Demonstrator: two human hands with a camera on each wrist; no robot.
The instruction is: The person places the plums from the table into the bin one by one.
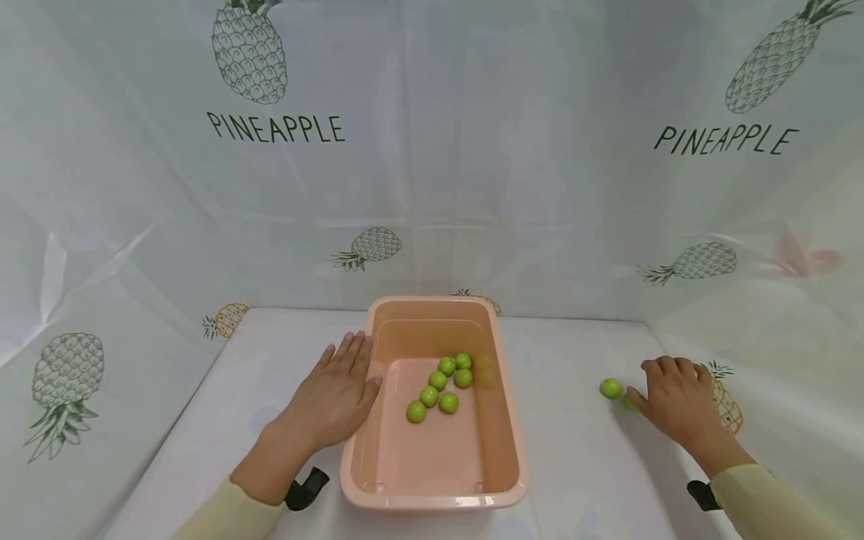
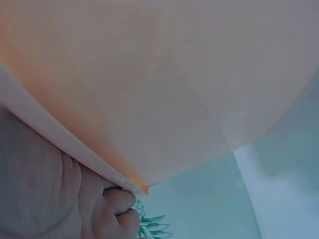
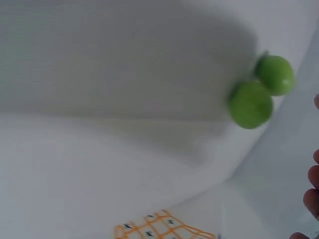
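Note:
A pink plastic bin (image 1: 435, 499) stands on the white table with several small, round, lime-like green fruits (image 1: 429, 396) on its floor. My left hand (image 1: 337, 397) lies along the bin's left rim, fingers straight and pointing away. In the left wrist view, the left palm (image 2: 45, 184) is against the outside of the bin's wall (image 2: 164, 99). On the table's right side are two more green fruits, one in plain sight (image 1: 610, 388) and one partly behind my right thumb. Over them hovers my right hand (image 1: 678, 401), fingers loosely bent. The right wrist view shows both fruits (image 3: 250, 104) side by side, apart from the fingertips (image 3: 313, 199).
A white sheet (image 1: 459, 187) printed with pineapples rises behind the table and along both sides. The white tabletop (image 1: 560, 450) stretches between the bin and the right-hand fruits. Black straps (image 1: 307, 489) show at both wrists.

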